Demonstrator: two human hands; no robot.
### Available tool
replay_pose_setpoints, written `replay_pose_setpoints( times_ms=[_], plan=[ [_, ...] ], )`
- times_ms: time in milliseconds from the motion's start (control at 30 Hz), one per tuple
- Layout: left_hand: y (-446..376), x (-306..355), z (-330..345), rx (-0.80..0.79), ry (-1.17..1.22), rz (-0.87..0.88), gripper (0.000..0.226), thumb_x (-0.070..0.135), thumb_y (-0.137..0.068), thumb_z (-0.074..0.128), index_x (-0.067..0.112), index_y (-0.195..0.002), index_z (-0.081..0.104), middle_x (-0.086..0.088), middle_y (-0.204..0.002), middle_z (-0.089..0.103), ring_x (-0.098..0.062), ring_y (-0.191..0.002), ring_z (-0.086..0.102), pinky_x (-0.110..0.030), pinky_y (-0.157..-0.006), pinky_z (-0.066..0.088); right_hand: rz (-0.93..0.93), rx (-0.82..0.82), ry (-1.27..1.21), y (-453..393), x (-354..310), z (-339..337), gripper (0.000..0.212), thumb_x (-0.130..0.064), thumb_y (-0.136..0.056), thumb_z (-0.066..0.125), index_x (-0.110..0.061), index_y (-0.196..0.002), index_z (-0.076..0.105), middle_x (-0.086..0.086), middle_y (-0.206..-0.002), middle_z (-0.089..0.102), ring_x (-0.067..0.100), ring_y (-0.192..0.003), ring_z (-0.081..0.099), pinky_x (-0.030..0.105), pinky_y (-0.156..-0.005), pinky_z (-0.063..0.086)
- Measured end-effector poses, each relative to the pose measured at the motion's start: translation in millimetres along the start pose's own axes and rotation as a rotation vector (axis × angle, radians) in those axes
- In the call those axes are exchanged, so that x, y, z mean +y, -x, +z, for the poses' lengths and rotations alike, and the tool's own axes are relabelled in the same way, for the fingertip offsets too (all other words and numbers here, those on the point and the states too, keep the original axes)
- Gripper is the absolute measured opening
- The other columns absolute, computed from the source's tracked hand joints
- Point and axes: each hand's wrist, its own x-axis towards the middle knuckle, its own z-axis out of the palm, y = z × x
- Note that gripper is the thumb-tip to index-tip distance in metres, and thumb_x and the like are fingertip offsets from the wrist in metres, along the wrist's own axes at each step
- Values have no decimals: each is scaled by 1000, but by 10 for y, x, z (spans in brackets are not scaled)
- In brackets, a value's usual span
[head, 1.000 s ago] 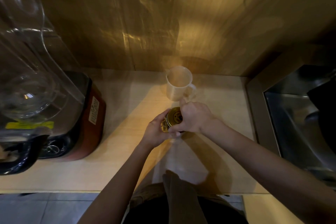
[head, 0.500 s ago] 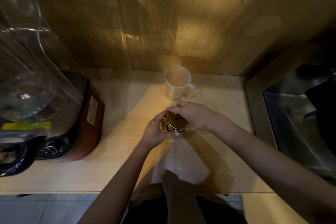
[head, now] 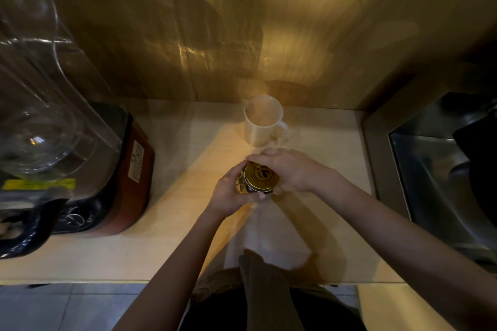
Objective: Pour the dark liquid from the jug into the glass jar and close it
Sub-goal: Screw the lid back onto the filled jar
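Counter (head: 174,236): jug (head: 262,121) just behind jar (head: 242,185); blender (head: 67,164) far left.

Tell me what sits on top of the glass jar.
A gold lid caps the glass jar; the right hand grips its rim, the left hand holds the jar. Contents mostly hidden.

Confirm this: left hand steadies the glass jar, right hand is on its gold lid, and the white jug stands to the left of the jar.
Not quite. In the head view the white jug stands behind the glass jar, toward the wall. The rest holds: left hand steadies it, right hand on the gold lid.
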Motion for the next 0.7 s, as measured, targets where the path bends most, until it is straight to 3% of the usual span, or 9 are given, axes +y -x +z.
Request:
replay_pose_setpoints(
  times_ms=[100,167,200,233,300,333,433,567,700],
  plan=[
    [0,23,2,-7,-9,-2,93,41,-53,81,23,-135,40,3,-133,53,-10,-123,47,-25,-101,39,158,88,85,27,-71,-64,58,-58,-68,71,-16,-106,54,4,-95,60,24,-95,60,32,-73,46],
    [-5,16,0,-11,-16,-19,96,45,-51,79,22,-135,39,0,-135,53,-12,-125,46,-30,-104,39,238,110,159,66,-90,-124,58,-70,-66,65,-15,-82,52,0,-73,53,23,-86,60,29,-67,42],
    [-5,17,-4,-11,-17,-24,96,45,-51,79,21,-135,39,0,-136,53,-12,-126,46,-30,-104,39,228,114,149,62,-71,-119,60,-70,-63,66,-16,-86,54,0,-78,57,23,-92,61,30,-71,43],
    [-2,22,-6,-10,-21,-25,96,43,-52,80,21,-135,39,0,-136,53,-11,-125,46,-27,-103,38,189,104,115,49,-34,-97,67,-67,-62,69,-16,-103,55,3,-96,61,24,-103,58,33,-80,44],
    [9,48,-11,-8,-16,-19,92,36,-55,82,21,-134,39,0,-134,53,-8,-121,45,-21,-99,36,87,56,36,30,21,-19,93,-57,-63,75,-20,-138,35,6,-133,48,27,-124,43,39,-98,38],
    [12,59,-13,-7,-17,-17,90,34,-56,82,22,-134,39,0,-133,53,-6,-119,45,-19,-97,36,41,58,-2,20,30,36,98,-54,-66,75,-21,-144,26,6,-138,42,27,-127,38,40,-101,35],
    [16,55,-2,-6,-33,-29,93,42,-54,80,23,-135,38,0,-133,53,-11,-120,48,-24,-98,39,-15,177,-59,-8,21,187,90,-53,-72,71,-17,-144,30,7,-133,45,24,-122,41,37,-101,37],
    [0,33,15,11,-154,-53,102,69,-43,65,31,-134,36,2,-130,56,-21,-119,47,-44,-99,40,44,258,-126,21,21,305,86,-52,-75,68,-14,-144,33,8,-127,46,23,-119,41,34,-102,34],
    [2,82,-3,-2,-286,-35,102,71,-44,54,32,-136,33,1,-127,56,-24,-113,39,-34,-83,27,72,341,-163,46,-34,363,83,-50,-76,68,-10,-142,37,11,-124,48,26,-118,42,35,-100,32]
  ],
)
